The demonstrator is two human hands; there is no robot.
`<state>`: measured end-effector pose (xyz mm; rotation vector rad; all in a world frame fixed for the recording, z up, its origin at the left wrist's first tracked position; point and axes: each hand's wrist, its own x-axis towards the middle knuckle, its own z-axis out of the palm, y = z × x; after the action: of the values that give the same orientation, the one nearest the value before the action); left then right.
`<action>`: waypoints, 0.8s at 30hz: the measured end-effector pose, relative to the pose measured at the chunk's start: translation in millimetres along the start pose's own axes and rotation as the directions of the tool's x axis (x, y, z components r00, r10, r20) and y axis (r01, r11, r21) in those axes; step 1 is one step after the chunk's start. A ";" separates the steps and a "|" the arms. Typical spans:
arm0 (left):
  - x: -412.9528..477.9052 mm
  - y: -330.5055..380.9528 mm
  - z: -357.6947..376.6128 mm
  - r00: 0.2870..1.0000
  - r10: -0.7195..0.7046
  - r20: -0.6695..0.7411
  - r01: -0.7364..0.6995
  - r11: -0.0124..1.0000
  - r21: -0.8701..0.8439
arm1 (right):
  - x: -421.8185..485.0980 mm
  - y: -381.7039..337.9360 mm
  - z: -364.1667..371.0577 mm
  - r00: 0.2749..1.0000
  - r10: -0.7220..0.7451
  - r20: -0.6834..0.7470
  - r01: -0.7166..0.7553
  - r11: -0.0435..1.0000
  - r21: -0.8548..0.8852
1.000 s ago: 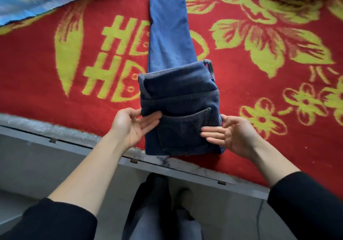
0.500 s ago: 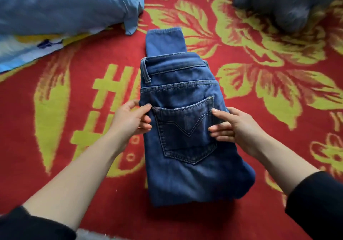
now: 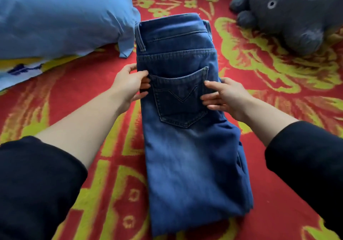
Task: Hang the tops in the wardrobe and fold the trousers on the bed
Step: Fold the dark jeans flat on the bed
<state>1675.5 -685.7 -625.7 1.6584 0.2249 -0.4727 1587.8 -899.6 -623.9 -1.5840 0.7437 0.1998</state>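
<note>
Jeans (image 3: pixel 187 156) are now lying further up the bed (image 3: pixel 83 84), just beside the pillow (image 3: pixel 65 17). I am pinching their side edges at the pocket with my left grip (image 3: pixel 128 84) and right grip (image 3: pixel 225 97); I am aiming at pulling evenly, keeping edges squared before pressing flat.

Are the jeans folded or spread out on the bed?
Folded. The jeans lie in a compact layered bundle, waistband and back pocket on top, no leg trailing out. The left hand and right hand hold its sides.
</note>
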 end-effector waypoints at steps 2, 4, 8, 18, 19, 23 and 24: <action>7.7 -9.7 6.3 0.999 -0.014 0.039 0.014 1.000 -0.001 | 10.0 15.4 5.9 1.000 -0.006 -0.013 0.005 0.998 -0.057; 3.1 -32.9 14.5 0.997 0.053 0.058 -0.065 0.973 0.221 | 9.4 39.6 9.2 0.999 -0.041 -0.013 0.037 0.975 -0.217; -48.9 -102.2 24.3 0.900 0.327 0.289 -0.430 0.543 0.721 | -32.4 86.9 0.5 0.969 -0.221 0.114 0.240 0.714 -0.657; -181.1 -193.0 34.3 0.774 0.151 0.615 -0.633 0.162 0.757 | -135.8 186.2 -55.4 0.758 -0.250 0.603 0.610 -0.058 -0.790; -182.6 -195.1 32.2 0.767 0.127 0.629 -0.642 0.134 0.755 | -138.8 190.2 -58.7 0.758 -0.218 0.615 0.616 -0.075 -0.784; -179.5 -194.6 28.7 0.736 0.020 0.677 -0.676 -0.018 0.736 | -134.8 195.7 -59.9 0.774 -0.149 0.615 0.607 -0.100 -0.788; -178.6 -192.1 29.2 0.735 -0.004 0.678 -0.678 -0.043 0.734 | -132.0 194.5 -58.6 0.774 -0.154 0.614 0.607 -0.093 -0.789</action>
<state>1431.6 -663.8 -723.9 2.7462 -1.3481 -0.6768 1359.1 -905.4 -703.7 -2.9866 -0.4810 0.6450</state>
